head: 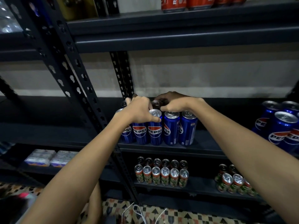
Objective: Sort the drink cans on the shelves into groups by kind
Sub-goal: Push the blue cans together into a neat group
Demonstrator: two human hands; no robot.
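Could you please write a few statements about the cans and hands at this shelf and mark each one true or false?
1. Both hands rest on the cluster of blue Pepsi cans on the middle shelf. True: the left hand and right hand are on their tops.
2. The Pepsi cans lie on their sides. False: they stand upright.
3. A second group of Pepsi cans stands further right on the same shelf. True.
4. The lower shelf holds blue cans. False: the small cans there are green and red.
5. Red cans sit on the top shelf. True.
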